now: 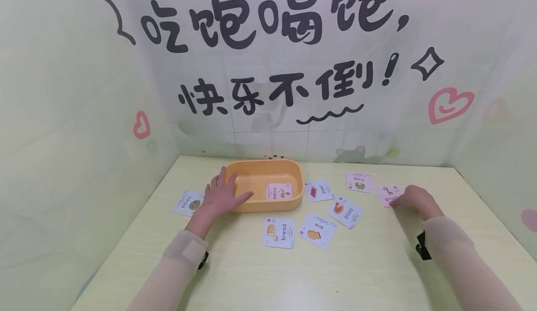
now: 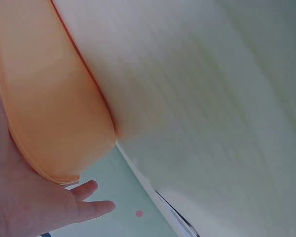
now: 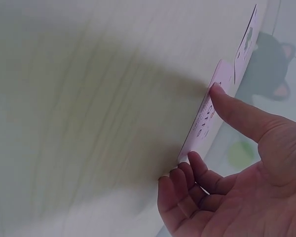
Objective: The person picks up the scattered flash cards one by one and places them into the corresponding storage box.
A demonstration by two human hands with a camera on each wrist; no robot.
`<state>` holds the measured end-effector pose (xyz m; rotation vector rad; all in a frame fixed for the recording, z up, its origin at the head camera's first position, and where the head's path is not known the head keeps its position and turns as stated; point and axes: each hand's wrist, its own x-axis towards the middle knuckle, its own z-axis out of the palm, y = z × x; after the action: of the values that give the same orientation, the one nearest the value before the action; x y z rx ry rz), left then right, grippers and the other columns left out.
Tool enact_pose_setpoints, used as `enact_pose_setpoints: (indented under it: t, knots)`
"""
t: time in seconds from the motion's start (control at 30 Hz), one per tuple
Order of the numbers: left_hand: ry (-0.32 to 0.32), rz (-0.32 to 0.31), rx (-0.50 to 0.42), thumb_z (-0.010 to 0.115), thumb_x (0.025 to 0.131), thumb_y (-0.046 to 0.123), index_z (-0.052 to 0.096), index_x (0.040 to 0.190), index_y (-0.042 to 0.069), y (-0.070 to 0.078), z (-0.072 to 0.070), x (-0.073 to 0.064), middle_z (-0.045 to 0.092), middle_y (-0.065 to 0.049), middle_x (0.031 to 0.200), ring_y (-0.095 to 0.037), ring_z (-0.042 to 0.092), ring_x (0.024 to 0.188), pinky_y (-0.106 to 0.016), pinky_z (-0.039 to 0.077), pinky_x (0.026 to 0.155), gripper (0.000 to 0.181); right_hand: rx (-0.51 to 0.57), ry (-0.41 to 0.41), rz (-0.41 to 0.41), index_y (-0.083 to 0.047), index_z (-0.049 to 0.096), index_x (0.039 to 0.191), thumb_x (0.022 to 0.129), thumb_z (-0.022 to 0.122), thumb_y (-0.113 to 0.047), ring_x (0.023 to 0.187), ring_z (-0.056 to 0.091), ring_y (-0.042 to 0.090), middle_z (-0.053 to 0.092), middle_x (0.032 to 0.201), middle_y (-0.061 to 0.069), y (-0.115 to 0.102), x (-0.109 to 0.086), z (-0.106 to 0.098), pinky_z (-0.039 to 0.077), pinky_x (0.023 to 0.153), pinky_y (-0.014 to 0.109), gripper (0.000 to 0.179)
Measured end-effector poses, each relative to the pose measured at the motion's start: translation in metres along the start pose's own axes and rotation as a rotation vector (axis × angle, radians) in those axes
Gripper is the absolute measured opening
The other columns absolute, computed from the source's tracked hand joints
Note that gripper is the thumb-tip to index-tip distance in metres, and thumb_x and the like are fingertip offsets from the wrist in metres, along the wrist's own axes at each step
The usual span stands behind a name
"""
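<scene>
My left hand [image 1: 220,196] rests at the left end of an orange plastic box [image 1: 260,206], fingers spread and straight along its rim. In the left wrist view the palm lies against the box wall [image 2: 64,98]. A pink snake card [image 1: 278,191] sits inside the box. Over on the right, my right hand [image 1: 419,199] pinches the pink giraffe card [image 1: 386,195] between thumb and fingers. The right wrist view has the thumb [image 3: 241,113] on one edge of that card [image 3: 207,111] and fingertips at another. Just beyond lies a pink frog card [image 1: 359,182].
Blue-edged cards lie on the wooden table [image 1: 335,283]: salad [image 1: 186,203] left of the box, beef [image 1: 319,190] at its right, then pizza [image 1: 345,212], pie [image 1: 317,230] and bread [image 1: 278,232] toward the front. A printed curtain [image 1: 268,138] closes off the back.
</scene>
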<state>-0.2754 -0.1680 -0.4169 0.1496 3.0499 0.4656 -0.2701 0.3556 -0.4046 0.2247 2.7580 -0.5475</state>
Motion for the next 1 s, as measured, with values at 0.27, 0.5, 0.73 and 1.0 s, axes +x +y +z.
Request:
enact_pose_setpoints:
  t: [0.27, 0.5, 0.73, 1.0]
  knots:
    - [-0.006, 0.001, -0.003, 0.049, 0.089, 0.071, 0.022, 0.159, 0.008, 0.001, 0.0, -0.001, -0.004, -0.023, 0.167, -0.051, 0.015, 0.149, -0.071, 0.017, 0.117, 0.097, 0.007, -0.033, 0.001, 0.026, 0.043, 0.121, 0.085, 0.071, -0.036, 0.093, 0.052, 0.037, 0.055, 0.111, 0.036, 0.006, 0.003, -0.001, 0.047, 0.09, 0.052, 0.076]
    - [-0.001, 0.003, -0.003, 0.05, 0.089, 0.07, 0.023, 0.159, 0.008, 0.002, -0.001, -0.002, -0.003, -0.023, 0.167, -0.052, 0.016, 0.148, -0.071, 0.017, 0.117, 0.097, 0.031, -0.071, -0.005, 0.03, 0.03, 0.131, 0.085, 0.07, -0.038, 0.112, 0.048, 0.052, 0.04, 0.131, 0.048, 0.01, 0.007, 0.0, 0.038, 0.106, 0.063, 0.091]
    - [0.003, 0.01, -0.001, 0.049, 0.089, 0.071, 0.023, 0.159, 0.008, 0.001, -0.001, -0.001, -0.003, -0.023, 0.167, -0.052, 0.017, 0.148, -0.071, 0.018, 0.117, 0.097, 0.101, -0.055, -0.025, 0.029, 0.039, 0.124, 0.081, 0.075, -0.035, 0.098, 0.051, 0.041, 0.049, 0.116, 0.043, 0.015, 0.011, 0.002, 0.044, 0.096, 0.056, 0.086]
    - [0.002, 0.011, -0.011, 0.05, 0.089, 0.071, 0.024, 0.159, 0.008, 0.0, 0.0, 0.0, -0.003, -0.023, 0.167, -0.052, 0.016, 0.148, -0.071, 0.018, 0.117, 0.097, 0.126, 0.017, -0.062, 0.022, 0.057, 0.105, 0.081, 0.077, -0.029, 0.082, 0.051, 0.028, 0.057, 0.089, 0.022, 0.018, 0.012, 0.006, 0.042, 0.072, 0.032, 0.059]
